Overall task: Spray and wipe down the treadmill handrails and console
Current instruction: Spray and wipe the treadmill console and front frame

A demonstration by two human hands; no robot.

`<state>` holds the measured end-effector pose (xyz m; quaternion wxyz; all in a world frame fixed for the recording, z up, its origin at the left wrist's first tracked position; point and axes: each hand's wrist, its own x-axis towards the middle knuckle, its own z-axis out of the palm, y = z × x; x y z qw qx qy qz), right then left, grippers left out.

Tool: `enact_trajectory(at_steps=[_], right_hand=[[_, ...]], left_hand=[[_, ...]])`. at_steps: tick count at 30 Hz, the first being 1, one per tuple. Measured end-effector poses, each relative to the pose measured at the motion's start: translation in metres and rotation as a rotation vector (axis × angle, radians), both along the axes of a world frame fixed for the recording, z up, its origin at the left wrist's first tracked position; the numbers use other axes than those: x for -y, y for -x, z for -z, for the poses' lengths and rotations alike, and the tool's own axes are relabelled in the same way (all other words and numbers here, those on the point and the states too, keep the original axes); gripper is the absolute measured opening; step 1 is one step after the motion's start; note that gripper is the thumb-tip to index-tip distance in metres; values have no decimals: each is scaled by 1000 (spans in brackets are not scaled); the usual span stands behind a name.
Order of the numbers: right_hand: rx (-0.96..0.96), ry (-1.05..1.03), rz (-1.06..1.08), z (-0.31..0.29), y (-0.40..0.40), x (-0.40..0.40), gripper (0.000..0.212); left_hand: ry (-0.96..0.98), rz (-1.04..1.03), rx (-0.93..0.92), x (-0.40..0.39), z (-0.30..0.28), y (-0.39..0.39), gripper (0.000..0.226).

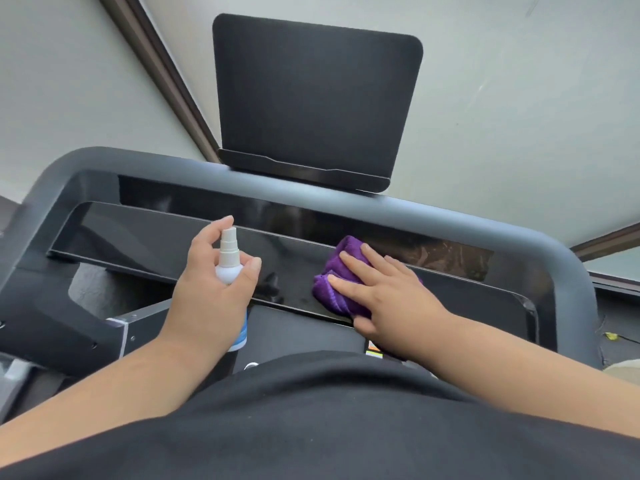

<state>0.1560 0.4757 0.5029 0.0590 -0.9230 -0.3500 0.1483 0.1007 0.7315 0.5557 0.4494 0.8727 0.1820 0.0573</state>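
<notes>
Flatly, right hand (388, 292) presses plush purple cloth (334, 292) on glossy console (145, 237); left hand (211, 289) grips spray bottle (228, 258).

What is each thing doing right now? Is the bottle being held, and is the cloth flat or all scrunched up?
Left hand: grips the spray bottle.
Spray bottle: upright, nozzle uncapped, held over the console.
Right hand: fingers straight, presses the cloth.
Purple cloth: bunched up, lying on the console.
Console: glossy black, dark.
Tablet holder: upright, holds nothing.

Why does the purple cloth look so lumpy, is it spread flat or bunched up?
Bunched up. The purple cloth sits in thick folds under the right hand, whose straight fingers press it onto the glossy black console.
</notes>
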Motion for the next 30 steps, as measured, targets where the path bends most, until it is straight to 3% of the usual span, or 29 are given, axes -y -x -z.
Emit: enact_trajectory(at_steps=[5,11,14,21,30], right_hand=[[-4,9,-131,1,-10,-24,70],[47,-38,-331,14,-38,-110,71],[48,-22,-337,14,-41,-127,72],[78,10,-312,9,-26,-45,71],[83,23,-379,12,-45,-146,76]], left_hand=[[49,-86,6,-12,-5,8,58],[75,-135,47,-18,-5,15,60],[110,-153,53,-21,-3,18,59],[97,-257,77,-41,-5,36,58],[81,-262,130,-56,-7,41,60]])
